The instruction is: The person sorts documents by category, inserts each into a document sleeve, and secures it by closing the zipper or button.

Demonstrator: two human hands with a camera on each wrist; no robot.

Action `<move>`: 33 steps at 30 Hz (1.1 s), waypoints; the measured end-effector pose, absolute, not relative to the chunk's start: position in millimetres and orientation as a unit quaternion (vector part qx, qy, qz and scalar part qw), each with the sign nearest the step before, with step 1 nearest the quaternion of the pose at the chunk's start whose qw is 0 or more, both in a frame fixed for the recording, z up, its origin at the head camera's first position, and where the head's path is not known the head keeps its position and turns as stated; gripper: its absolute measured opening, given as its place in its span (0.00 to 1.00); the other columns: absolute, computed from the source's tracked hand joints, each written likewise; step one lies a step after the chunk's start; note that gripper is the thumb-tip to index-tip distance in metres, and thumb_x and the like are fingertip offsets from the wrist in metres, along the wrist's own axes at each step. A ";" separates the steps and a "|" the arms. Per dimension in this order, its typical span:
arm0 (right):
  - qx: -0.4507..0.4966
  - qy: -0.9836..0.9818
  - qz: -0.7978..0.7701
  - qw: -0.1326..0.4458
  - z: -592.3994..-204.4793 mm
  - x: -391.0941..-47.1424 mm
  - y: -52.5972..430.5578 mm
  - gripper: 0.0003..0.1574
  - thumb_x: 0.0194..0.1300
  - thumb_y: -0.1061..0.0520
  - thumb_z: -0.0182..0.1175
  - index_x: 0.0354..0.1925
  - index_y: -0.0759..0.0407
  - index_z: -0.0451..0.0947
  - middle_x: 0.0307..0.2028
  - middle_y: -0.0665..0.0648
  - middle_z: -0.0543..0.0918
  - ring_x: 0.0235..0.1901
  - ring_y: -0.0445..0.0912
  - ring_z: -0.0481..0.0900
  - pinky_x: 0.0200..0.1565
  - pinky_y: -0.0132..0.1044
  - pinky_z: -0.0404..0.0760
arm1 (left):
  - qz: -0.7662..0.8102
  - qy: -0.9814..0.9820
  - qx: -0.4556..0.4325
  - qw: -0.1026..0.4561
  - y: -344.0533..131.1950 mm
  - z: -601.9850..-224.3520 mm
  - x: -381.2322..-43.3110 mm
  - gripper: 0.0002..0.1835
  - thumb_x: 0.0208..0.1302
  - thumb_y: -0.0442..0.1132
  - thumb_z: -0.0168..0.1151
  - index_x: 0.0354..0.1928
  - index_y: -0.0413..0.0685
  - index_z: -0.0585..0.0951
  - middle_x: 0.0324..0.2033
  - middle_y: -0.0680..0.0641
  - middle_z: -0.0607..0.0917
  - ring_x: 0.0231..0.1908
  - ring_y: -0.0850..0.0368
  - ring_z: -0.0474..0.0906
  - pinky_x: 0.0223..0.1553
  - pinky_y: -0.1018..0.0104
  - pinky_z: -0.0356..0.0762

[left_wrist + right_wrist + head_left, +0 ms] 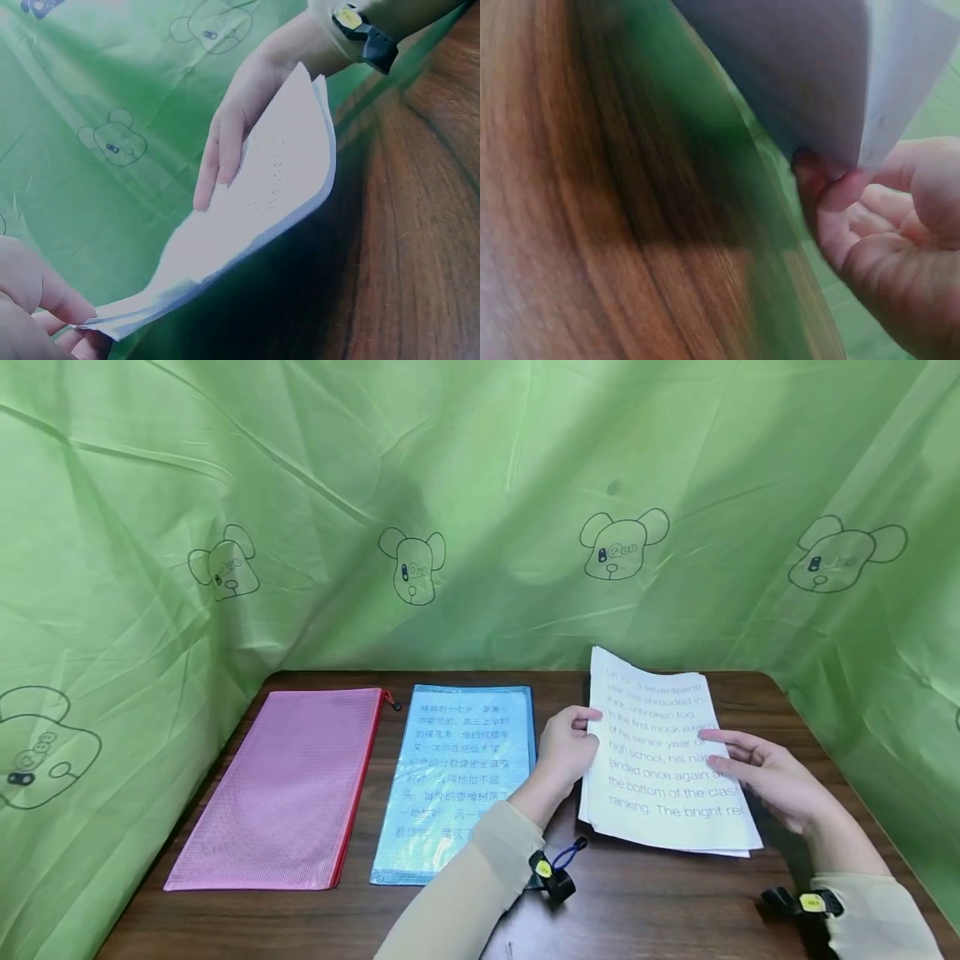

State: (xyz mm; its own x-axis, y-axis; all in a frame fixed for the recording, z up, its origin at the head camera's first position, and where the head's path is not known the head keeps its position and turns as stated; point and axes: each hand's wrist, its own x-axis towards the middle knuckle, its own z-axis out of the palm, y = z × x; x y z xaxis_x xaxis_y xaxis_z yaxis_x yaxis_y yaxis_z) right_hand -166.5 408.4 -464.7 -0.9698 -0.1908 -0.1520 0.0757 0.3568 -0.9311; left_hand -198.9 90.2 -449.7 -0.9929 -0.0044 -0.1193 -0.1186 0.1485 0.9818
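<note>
A stack of white paper sheets (660, 802) with printed English text is held tilted over the right side of the table. My left hand (567, 747) pinches the stack's left edge between thumb and fingers, as the left wrist view also shows. On the opposite edge my right hand (780, 781) grips the sheets, with two fingers lying over the printed face. In the right wrist view, the fingers (844, 191) meet at a corner of the paper. Left of my left forearm lies a blue zip pouch (450, 777) with a Chinese text page showing through it.
A pink mesh zip pouch (281, 793) with a red zipper edge lies at the left of the dark wooden table (630, 910). Green cloth (495, 485) with bear-face outlines hangs behind and around the table. Both wrists wear black straps.
</note>
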 end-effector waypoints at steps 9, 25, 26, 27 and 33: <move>-0.051 0.789 -0.610 0.057 -459.0 -169.3 399.7 0.30 0.79 0.62 0.66 0.75 0.57 0.75 0.54 0.43 0.87 0.47 0.38 0.89 0.46 0.31 0.87 | 0.664 0.747 -0.025 0.019 79.7 -448.9 -209.8 0.23 0.68 0.21 0.58 0.53 0.53 0.90 0.39 0.53 0.87 0.34 0.61 0.83 0.35 0.63 0.83; -0.082 0.727 -0.680 0.056 -449.4 -167.0 386.3 0.30 0.77 0.69 0.64 0.73 0.61 0.76 0.54 0.49 0.90 0.47 0.42 0.91 0.45 0.33 0.88 | 0.695 0.718 -0.004 0.034 58.8 -431.4 -213.1 0.18 0.73 0.25 0.59 0.55 0.51 0.89 0.37 0.53 0.88 0.33 0.57 0.85 0.36 0.62 0.83; -0.088 0.725 -0.680 0.063 -448.1 -166.0 384.7 0.29 0.79 0.68 0.63 0.74 0.61 0.76 0.54 0.49 0.90 0.47 0.42 0.91 0.45 0.34 0.89 | 0.697 0.716 -0.004 0.036 55.6 -428.7 -212.0 0.18 0.73 0.25 0.59 0.55 0.51 0.89 0.38 0.52 0.88 0.33 0.56 0.84 0.36 0.62 0.83; -0.095 0.720 -0.684 0.072 -446.8 -165.0 382.6 0.29 0.80 0.68 0.61 0.75 0.61 0.75 0.55 0.50 0.90 0.48 0.43 0.91 0.45 0.35 0.89 | 0.698 0.715 -0.004 0.039 51.8 -426.8 -211.2 0.18 0.73 0.25 0.59 0.55 0.51 0.89 0.38 0.52 0.88 0.34 0.56 0.85 0.36 0.62 0.83; -0.113 0.726 -0.671 0.094 -437.6 -159.3 360.4 0.28 0.82 0.66 0.59 0.75 0.63 0.74 0.57 0.51 0.90 0.49 0.46 0.91 0.47 0.37 0.89 | 0.702 0.710 0.006 0.060 20.5 -420.9 -209.3 0.18 0.70 0.25 0.61 0.55 0.51 0.89 0.41 0.49 0.89 0.37 0.55 0.86 0.38 0.62 0.84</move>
